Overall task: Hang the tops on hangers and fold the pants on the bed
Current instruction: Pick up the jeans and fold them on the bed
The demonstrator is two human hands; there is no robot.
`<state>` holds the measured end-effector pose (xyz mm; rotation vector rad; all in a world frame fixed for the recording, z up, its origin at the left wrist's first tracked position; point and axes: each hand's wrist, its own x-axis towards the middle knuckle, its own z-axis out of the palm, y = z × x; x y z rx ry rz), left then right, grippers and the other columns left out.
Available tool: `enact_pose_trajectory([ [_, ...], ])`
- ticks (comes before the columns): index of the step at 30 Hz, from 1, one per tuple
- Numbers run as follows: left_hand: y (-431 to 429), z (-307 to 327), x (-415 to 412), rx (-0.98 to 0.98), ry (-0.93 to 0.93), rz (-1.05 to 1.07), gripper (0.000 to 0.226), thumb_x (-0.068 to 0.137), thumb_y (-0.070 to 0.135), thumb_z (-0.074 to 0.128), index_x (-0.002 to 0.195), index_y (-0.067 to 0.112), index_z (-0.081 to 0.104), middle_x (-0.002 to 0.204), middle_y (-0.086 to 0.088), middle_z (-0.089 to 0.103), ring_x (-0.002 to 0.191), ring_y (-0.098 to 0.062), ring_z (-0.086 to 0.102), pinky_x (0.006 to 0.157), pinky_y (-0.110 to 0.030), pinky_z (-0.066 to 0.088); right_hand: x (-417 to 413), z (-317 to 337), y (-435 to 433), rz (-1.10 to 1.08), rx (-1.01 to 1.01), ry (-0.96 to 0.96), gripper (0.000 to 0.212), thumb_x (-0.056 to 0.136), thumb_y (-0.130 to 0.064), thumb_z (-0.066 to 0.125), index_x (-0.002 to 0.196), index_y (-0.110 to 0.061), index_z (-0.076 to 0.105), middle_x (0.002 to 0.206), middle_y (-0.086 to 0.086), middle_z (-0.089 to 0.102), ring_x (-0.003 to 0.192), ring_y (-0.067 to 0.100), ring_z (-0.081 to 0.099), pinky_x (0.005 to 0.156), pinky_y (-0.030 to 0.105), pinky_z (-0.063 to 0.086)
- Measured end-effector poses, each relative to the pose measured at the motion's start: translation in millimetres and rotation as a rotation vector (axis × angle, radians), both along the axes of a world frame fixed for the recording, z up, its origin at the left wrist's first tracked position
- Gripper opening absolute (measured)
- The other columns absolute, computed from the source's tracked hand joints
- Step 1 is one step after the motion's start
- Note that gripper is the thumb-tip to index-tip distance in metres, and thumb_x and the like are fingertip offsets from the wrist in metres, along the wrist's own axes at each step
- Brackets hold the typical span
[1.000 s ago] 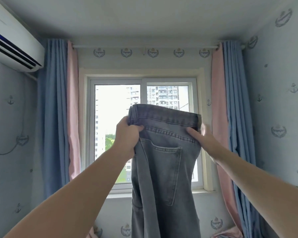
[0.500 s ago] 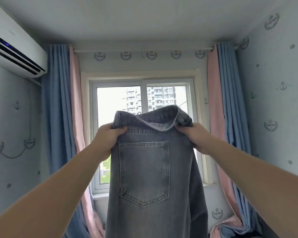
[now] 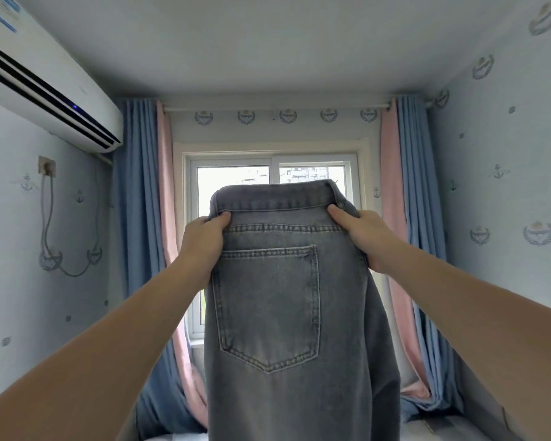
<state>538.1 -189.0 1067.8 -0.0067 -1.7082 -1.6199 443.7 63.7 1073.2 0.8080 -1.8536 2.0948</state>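
Observation:
A pair of grey-blue jeans (image 3: pixel 293 313) hangs in front of me, held up at arm's length before the window. The waistband is level and a back pocket faces me. My left hand (image 3: pixel 202 241) grips the left end of the waistband, thumb on the front. My right hand (image 3: pixel 363 232) grips the right end the same way. The legs drop out of the bottom of the view. No tops or hangers are in sight.
A window (image 3: pixel 274 173) with blue and pink curtains (image 3: pixel 140 218) stands behind the jeans. An air conditioner (image 3: pixel 45 87) is mounted high on the left wall. A strip of the bed (image 3: pixel 427 424) shows at the bottom right.
The jeans have come down and straightened, with the waistband now flat and level. Both hands have spread a little wider on it, and my view has tilted slightly.

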Motion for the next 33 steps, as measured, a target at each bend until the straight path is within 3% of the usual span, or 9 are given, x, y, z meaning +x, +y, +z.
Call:
enact_pose_trajectory([
  [6, 21, -9, 71, -0.015, -0.048, -0.029, 0.015, 0.098, 0.038, 0.057, 0.093, 0.026, 0.064, 0.107, -0.003, 0.07, 0.1, -0.025, 0.065, 0.083, -0.038, 0.052, 68, -7, 25, -0.088, 0.031, -0.038, 0.028, 0.091, -0.049, 0.069, 0.092, -0.021, 0.069, 0.087, -0.001, 0.078, 0.077, 0.018, 0.074, 0.057, 0.025, 0.057],
  [10, 20, -2, 112, -0.019, -0.029, -0.023, 0.016, 0.094, 0.036, 0.064, 0.093, 0.02, 0.069, 0.097, -0.003, 0.074, 0.09, -0.022, 0.07, 0.067, -0.031, 0.052, 109, 1, 29, -0.083, 0.045, -0.028, 0.028, 0.089, -0.045, 0.072, 0.09, -0.017, 0.07, 0.082, 0.001, 0.076, 0.064, 0.013, 0.073, 0.047, 0.021, 0.053],
  [15, 3, -7, 137, -0.039, -0.066, -0.035, 0.024, 0.091, 0.036, 0.068, 0.1, 0.015, 0.074, 0.089, -0.003, 0.079, 0.08, -0.022, 0.076, 0.066, -0.033, 0.058, 130, 1, 15, -0.057, 0.044, -0.028, 0.028, 0.091, -0.038, 0.072, 0.091, -0.011, 0.072, 0.068, -0.002, 0.075, 0.059, 0.011, 0.072, 0.045, 0.021, 0.052],
  [18, -18, -25, 140, -0.029, -0.092, -0.034, 0.023, 0.091, 0.035, 0.07, 0.101, 0.014, 0.074, 0.088, -0.004, 0.079, 0.083, -0.024, 0.076, 0.072, -0.037, 0.06, 129, -16, -5, -0.039, 0.072, -0.056, 0.028, 0.091, -0.037, 0.072, 0.089, -0.009, 0.072, 0.071, 0.001, 0.076, 0.06, 0.012, 0.073, 0.046, 0.022, 0.054],
  [22, -57, -62, 133, -0.003, -0.137, -0.02, 0.018, 0.091, 0.034, 0.07, 0.097, 0.017, 0.073, 0.08, 0.003, 0.078, 0.074, -0.016, 0.076, 0.058, -0.025, 0.056, 113, -47, -45, -0.036, 0.121, -0.101, 0.03, 0.089, -0.039, 0.074, 0.09, -0.009, 0.074, 0.077, 0.005, 0.077, 0.063, 0.014, 0.074, 0.05, 0.024, 0.056],
  [30, -168, -184, 71, 0.079, -0.254, 0.005, 0.016, 0.092, 0.03, 0.071, 0.098, 0.015, 0.073, 0.09, -0.004, 0.079, 0.084, -0.023, 0.076, 0.075, -0.035, 0.059, 43, -158, -159, -0.034, 0.262, -0.262, 0.036, 0.086, -0.046, 0.074, 0.094, -0.01, 0.077, 0.083, 0.006, 0.078, 0.073, 0.019, 0.076, 0.065, 0.032, 0.062],
  [33, -221, -249, 29, 0.105, -0.324, -0.005, 0.015, 0.093, 0.026, 0.069, 0.099, 0.013, 0.074, 0.093, -0.005, 0.079, 0.089, -0.025, 0.075, 0.076, -0.035, 0.058, 0, -221, -214, -0.039, 0.322, -0.345, 0.031, 0.089, -0.043, 0.073, 0.087, -0.013, 0.077, 0.079, 0.004, 0.078, 0.068, 0.016, 0.075, 0.055, 0.026, 0.058],
])
